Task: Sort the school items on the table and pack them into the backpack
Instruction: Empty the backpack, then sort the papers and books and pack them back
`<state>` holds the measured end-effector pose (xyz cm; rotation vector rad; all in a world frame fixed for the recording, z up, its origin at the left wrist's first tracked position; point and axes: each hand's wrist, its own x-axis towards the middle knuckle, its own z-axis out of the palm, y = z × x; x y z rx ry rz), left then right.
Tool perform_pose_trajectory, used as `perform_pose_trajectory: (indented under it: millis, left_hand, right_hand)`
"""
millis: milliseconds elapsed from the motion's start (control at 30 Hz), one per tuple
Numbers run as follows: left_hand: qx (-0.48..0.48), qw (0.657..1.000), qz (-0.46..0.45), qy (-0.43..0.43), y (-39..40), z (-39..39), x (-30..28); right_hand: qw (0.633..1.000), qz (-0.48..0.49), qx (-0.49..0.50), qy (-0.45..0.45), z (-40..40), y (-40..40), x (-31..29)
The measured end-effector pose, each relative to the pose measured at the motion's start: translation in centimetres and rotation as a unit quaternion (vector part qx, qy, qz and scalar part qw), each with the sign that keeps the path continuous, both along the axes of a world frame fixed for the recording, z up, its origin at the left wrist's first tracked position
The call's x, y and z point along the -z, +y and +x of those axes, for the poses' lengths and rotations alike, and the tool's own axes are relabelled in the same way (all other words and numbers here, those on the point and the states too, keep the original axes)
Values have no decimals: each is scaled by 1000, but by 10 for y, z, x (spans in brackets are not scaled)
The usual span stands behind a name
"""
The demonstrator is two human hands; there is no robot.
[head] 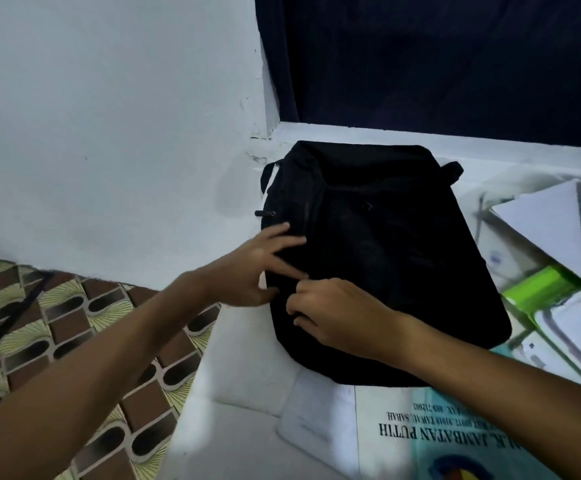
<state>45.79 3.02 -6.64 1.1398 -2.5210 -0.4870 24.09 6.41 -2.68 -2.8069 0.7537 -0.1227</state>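
**Both hands at the backpack's left edge**

Black backpack [386, 258] lies flat on the white table [247, 368], top end twd the wall and window ledge, a strap loop poking out each side up top. A zip pull [265, 213] sticks out from its left edge.

Left hand [258, 268] rests on the bag's left side w/ fingers spread and mostly straight, thumb down by the edge; not gripping anything I can see. Right hand [330, 313] sits just beside it, touching the bag lower down, fingers curled in tight at the left seam as if pinching smth there; can't tell what, black on black, prob. fabric or a zip.

School stuff is around the bag, not in it: a pale blue-green booklet [455, 434] w/ printed text lies at the near edge, partly under the bag's bottom. To the right, a white notebook [545, 220], a green book [542, 285] and more papers [559, 334] overlap in a loose pile, touching the bag's right side.

Patterned brown-and-cream floor [74, 341] shows left of the table.
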Motion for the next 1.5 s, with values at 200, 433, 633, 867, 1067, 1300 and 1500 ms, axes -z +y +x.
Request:
perform_pose_trajectory:
  millis: [200, 433, 633, 867, 1067, 1300, 1500]
  left_hand:
    - [-22, 999, -25, -26, 12, 1, 17]
    - [-76, 996, -35, -15, 13, 0, 8]
    - [-183, 983, -24, -14, 20, 13, 8]
    - [-84, 994, 70, 13, 65, -60, -26]
    - [-119, 988, 94, 9, 77, -69, -18]
    - [-202, 960, 177, -81, 72, -45, -49]
    - [-119, 986, 118, -24, 52, -161, -82]
  right_hand:
    - [999, -47, -21, 4, -10, 4, 4]
    - [992, -103, -67, -7, -42, 18, -17]
    - [999, -45, -24, -15, -85, 37, -24]
    - [918, 295, 192, -184, -98, 52, -16]
    - [943, 204, 213, -154, -116, 53, -10]
    - [890, 230, 347, -187, -215, 3, -19]
    - [846, 315, 341, -262, -223, 6, -14]
